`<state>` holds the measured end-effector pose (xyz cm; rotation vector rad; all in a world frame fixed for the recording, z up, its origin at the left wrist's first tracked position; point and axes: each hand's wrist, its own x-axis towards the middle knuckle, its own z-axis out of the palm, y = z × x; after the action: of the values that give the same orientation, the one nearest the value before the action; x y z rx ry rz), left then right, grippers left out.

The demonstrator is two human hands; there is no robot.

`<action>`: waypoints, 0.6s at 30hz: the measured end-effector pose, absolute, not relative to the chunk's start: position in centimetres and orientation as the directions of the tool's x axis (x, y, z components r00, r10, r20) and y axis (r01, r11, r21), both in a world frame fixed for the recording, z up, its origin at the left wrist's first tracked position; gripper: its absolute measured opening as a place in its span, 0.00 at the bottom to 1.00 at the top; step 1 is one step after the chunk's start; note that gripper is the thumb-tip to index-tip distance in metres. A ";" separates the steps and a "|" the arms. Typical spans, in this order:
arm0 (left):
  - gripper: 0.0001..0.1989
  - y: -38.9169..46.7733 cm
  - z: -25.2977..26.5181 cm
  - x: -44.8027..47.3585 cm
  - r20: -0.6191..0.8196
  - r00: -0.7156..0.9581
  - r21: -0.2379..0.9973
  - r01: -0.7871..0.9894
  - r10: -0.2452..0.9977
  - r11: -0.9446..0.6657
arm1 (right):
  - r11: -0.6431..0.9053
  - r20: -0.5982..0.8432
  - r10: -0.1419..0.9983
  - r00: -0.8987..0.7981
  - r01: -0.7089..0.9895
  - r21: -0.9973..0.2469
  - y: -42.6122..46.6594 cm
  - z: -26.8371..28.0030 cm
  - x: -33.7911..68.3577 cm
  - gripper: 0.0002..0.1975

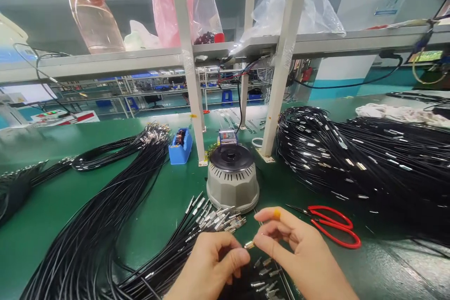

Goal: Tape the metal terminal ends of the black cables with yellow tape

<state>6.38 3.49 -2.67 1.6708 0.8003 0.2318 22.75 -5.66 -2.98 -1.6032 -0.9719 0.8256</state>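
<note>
A small shiny metal connector [249, 244] sits between my two hands. My left hand [214, 262] is closed in a pinch at its left end; a cable inside that grip is not visible. My right hand [298, 248] pinches the connector's other end between thumb and a bent finger, with the index finger raised and a yellow patch on it. Left of my hands lies a bundle of black cables with metal ends [214, 219]. Several loose metal connectors [266, 272] lie below, between my wrists.
A grey round dispenser [232, 183] with a black top stands ahead. Red-handled scissors [339, 229] lie to the right. Black cable coils [316, 150] cover the right side, and more black cables [101, 215] the left. A blue tape dispenser [180, 146] stands near a white post [193, 89].
</note>
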 end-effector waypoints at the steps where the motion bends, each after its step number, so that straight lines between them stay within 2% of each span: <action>1: 0.15 3.7 -2.4 6.2 -0.290 0.723 0.894 0.438 0.627 -0.092 | -0.130 -0.048 0.890 0.453 0.153 -0.980 -5.7 -2.9 22.7 0.13; 3: 0.08 3.8 -1.9 6.1 -0.288 0.702 0.851 0.499 0.652 -0.161 | -0.138 -0.086 0.880 0.467 0.079 -0.987 -5.7 -2.7 22.5 0.14; 6: 0.16 3.4 -1.4 6.7 -0.198 0.766 0.909 0.378 0.612 -0.178 | -0.147 -0.127 0.889 0.439 0.012 -0.989 -6.0 -2.6 22.0 0.16; 9: 0.14 2.8 -1.5 7.6 -0.098 0.840 0.942 0.252 0.534 -0.222 | -0.132 -0.109 0.908 0.404 0.030 -0.991 -6.3 -2.7 22.2 0.16; 11: 0.16 2.6 -1.8 7.9 -0.057 0.799 0.950 0.227 0.598 -0.213 | -0.109 -0.058 0.922 0.383 0.112 -0.988 -6.7 -2.8 22.7 0.17; 13: 0.17 2.7 -2.2 7.8 -0.041 0.719 0.977 0.175 0.694 -0.123 | -0.093 0.003 0.944 0.330 0.273 -0.958 -7.0 -2.9 23.1 0.13; 15: 0.16 2.8 -2.5 7.6 -0.039 0.675 0.993 0.107 0.737 -0.045 | -0.066 0.044 0.969 0.242 0.428 -0.901 -7.3 -2.9 23.0 0.08; 18: 0.13 2.5 -2.7 7.4 0.043 0.674 0.988 0.081 0.738 -0.132 | 0.010 0.106 0.981 0.164 0.499 -0.867 -7.4 -3.1 22.0 0.11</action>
<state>7.43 2.46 -2.69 1.6272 0.6816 0.6472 21.98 -7.41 -3.13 -1.6097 -1.4514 0.7309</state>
